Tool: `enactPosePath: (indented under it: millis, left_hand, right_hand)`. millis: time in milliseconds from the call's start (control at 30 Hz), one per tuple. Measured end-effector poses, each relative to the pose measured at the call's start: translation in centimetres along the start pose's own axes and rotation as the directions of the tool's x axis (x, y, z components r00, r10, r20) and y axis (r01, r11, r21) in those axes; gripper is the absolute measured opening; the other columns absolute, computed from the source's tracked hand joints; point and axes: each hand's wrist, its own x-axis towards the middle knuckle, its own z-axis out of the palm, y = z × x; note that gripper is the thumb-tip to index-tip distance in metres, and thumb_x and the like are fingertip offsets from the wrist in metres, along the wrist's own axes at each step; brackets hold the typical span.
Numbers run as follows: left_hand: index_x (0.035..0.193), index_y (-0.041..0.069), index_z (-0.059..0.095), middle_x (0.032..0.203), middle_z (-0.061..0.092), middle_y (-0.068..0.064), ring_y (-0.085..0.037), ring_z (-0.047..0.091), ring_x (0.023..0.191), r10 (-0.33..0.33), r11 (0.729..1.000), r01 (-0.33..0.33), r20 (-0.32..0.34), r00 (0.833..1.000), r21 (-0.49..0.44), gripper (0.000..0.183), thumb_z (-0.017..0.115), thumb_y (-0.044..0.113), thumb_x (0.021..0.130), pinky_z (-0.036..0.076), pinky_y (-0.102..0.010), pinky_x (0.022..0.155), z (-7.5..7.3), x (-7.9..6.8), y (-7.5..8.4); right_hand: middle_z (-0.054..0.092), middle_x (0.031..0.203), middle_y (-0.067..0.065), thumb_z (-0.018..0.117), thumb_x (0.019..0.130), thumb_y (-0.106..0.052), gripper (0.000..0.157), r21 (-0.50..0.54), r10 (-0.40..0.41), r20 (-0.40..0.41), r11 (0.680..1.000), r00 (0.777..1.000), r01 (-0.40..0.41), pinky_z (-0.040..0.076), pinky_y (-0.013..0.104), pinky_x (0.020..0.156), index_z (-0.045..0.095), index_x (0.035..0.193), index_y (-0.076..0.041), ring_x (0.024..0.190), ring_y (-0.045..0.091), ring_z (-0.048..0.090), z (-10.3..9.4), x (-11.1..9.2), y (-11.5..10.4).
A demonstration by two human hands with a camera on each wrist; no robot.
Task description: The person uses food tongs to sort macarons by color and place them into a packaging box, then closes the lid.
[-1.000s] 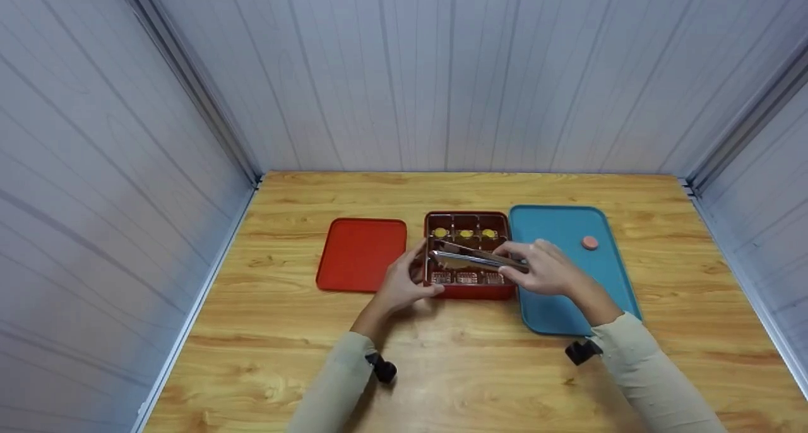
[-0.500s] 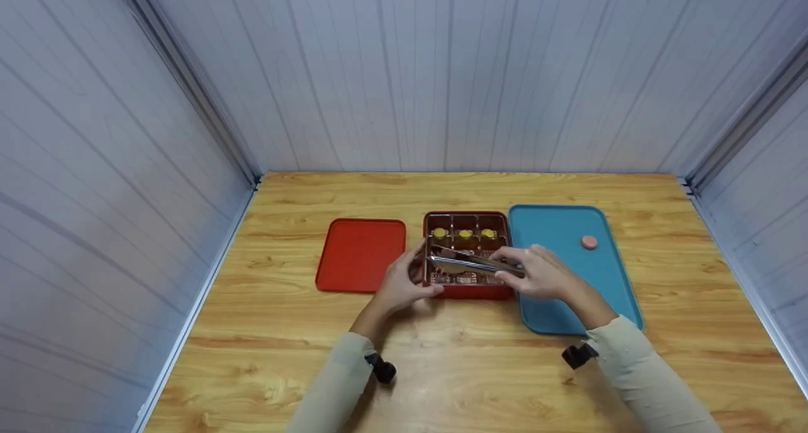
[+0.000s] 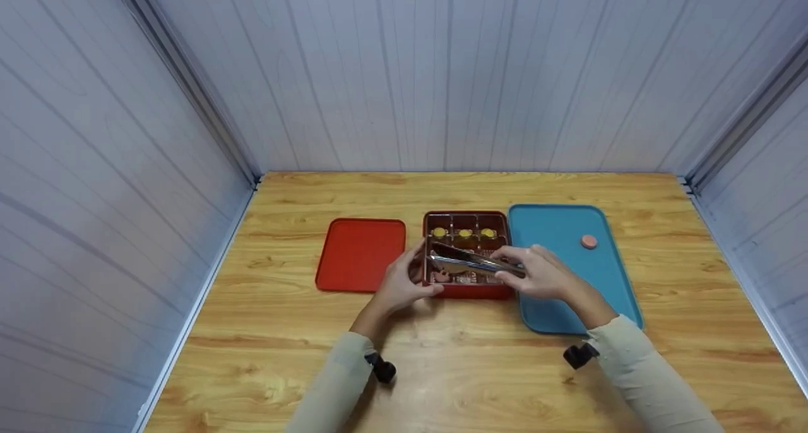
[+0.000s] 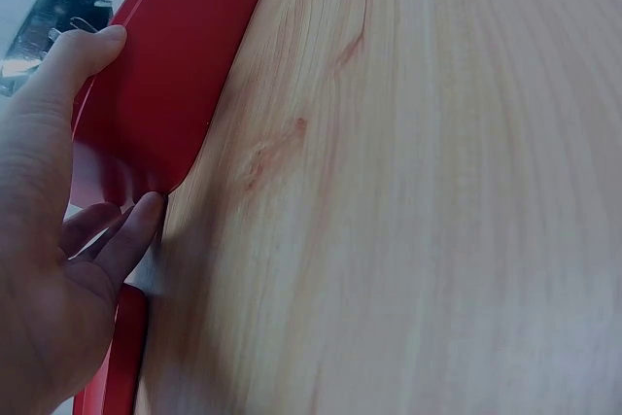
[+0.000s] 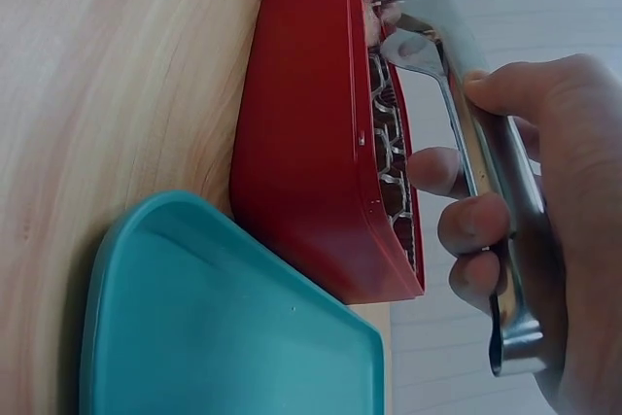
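My right hand (image 3: 533, 272) grips a pair of metal tongs (image 3: 483, 262) above the red box (image 3: 476, 291). In the right wrist view, one arm of the tongs (image 5: 505, 157) ends in a spoon shape and the other in fork-like prongs; the two ends stand apart. The box has a divided insert, with yellow round pieces (image 3: 464, 233) in its back row. A pinkish-brown piece (image 3: 440, 276) lies in the front left compartment, close under the tongs. My left hand (image 3: 404, 284) holds the box's front left corner, thumb at the front wall and fingers at the left side.
A blue tray (image 3: 562, 319) adjoins the box on the right, with one round pink piece (image 3: 589, 242) on it. To the left, a flat red lid or tray (image 3: 360, 256) lies on the wooden table (image 3: 454, 370). Pale panels (image 3: 404, 73) stand behind and at both sides.
The tongs dipped toward the front left compartment and their ends have spread apart. A pinkish-brown piece now shows in that compartment. My left hand has stayed at the corner.
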Motion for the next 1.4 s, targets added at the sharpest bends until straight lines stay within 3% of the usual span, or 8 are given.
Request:
enactPosePath:
  millis: [200,400,600,800,867,1000,1267,1400]
  left_hand:
    - [0.176,0.017,0.041,0.165,0.061,-0.02,-0.032,0.064,0.146,0.049,0.998,-0.049,-0.018,0.999,0.041,0.114,0.102,0.041,0.082,0.061,-0.037,0.118,0.1,0.4,-1.5]
    - [0.176,0.017,0.041,0.166,0.058,-0.026,-0.043,0.061,0.151,0.101,0.994,-0.1,-0.023,0.995,0.041,0.114,0.101,0.047,0.083,0.059,-0.047,0.122,0.2,0.5,-2.2]
    - [0.177,0.016,0.039,0.171,0.052,-0.027,-0.048,0.055,0.156,0.042,0.999,-0.042,-0.012,0.999,0.019,0.118,0.103,0.037,0.081,0.051,-0.055,0.129,0.0,0.1,-0.8]
    - [0.178,0.014,0.035,0.173,0.051,-0.025,-0.044,0.055,0.157,-0.004,1.0,0.004,0.017,1.0,-0.019,0.116,0.101,0.025,0.083,0.053,-0.051,0.128,-0.1,0.0,-0.1]
    - [0.178,0.019,0.037,0.172,0.053,-0.022,-0.04,0.056,0.156,0.005,1.0,-0.004,0.007,1.0,-0.017,0.117,0.103,0.032,0.082,0.055,-0.044,0.126,0.2,0.4,-1.3]
    - [0.178,0.018,0.038,0.171,0.054,-0.023,-0.04,0.059,0.154,0.013,1.0,-0.013,0.009,1.0,-0.021,0.116,0.103,0.032,0.082,0.059,-0.043,0.122,0.1,0.4,-1.3]
    - [0.178,0.016,0.035,0.174,0.051,-0.023,-0.042,0.056,0.157,-0.017,0.999,0.017,0.023,1.0,-0.028,0.114,0.101,0.024,0.085,0.058,-0.047,0.123,-0.1,-0.1,0.1]
    - [0.178,0.014,0.035,0.172,0.052,-0.024,-0.042,0.057,0.155,-0.012,0.999,0.013,0.023,1.0,-0.044,0.115,0.101,0.022,0.084,0.058,-0.046,0.122,-0.1,0.0,0.0]
  right_hand:
    - [0.061,0.06,-0.006,0.073,0.11,-0.026,0.035,0.023,0.008,0.003,1.0,1.0,-0.008,0.021,0.021,0.05,0.074,0.142,-0.011,0.045,-0.001,0.021,-0.1,0.0,-0.1]
    - [0.062,0.06,-0.009,0.073,0.11,-0.029,0.038,0.032,0.028,-0.004,0.999,1.0,-0.028,0.025,0.022,0.051,0.073,0.144,-0.011,0.044,0.0,0.022,-0.3,-0.3,0.0]
    - [0.041,0.053,-0.013,0.073,0.111,-0.033,0.043,0.049,0.068,-0.015,0.997,0.998,-0.067,0.026,0.024,0.051,0.071,0.148,-0.012,0.044,-0.001,0.018,-0.7,-1.1,0.8]
    - [0.07,0.071,-0.003,0.075,0.11,-0.028,0.043,0.076,0.075,-0.021,0.994,0.997,-0.073,0.033,0.023,0.048,0.069,0.148,-0.01,0.045,-0.001,0.036,-1.7,-2.0,1.6]
    - [0.075,0.076,0.001,0.076,0.109,-0.025,0.043,0.081,0.068,-0.029,0.995,0.997,-0.065,0.036,0.023,0.049,0.069,0.147,-0.007,0.047,0.0,0.042,-2.1,-2.3,1.9]
    - [0.074,0.075,0.0,0.078,0.106,-0.021,0.042,0.07,0.06,-0.064,0.996,0.996,-0.056,0.041,0.023,0.055,0.07,0.144,-0.003,0.052,-0.001,0.046,-2.8,-3.1,2.6]
    - [0.078,0.085,0.001,0.078,0.107,-0.024,0.041,-0.023,0.136,-0.119,0.99,0.984,-0.14,0.042,0.029,0.071,0.073,0.143,-0.006,0.069,0.005,0.052,-4.5,-5.0,3.9]
    - [0.076,0.084,0.004,0.079,0.106,-0.023,0.04,-0.046,0.163,-0.157,0.984,0.974,-0.172,0.041,0.028,0.065,0.073,0.141,-0.004,0.069,0.006,0.051,-5.1,-5.9,4.6]
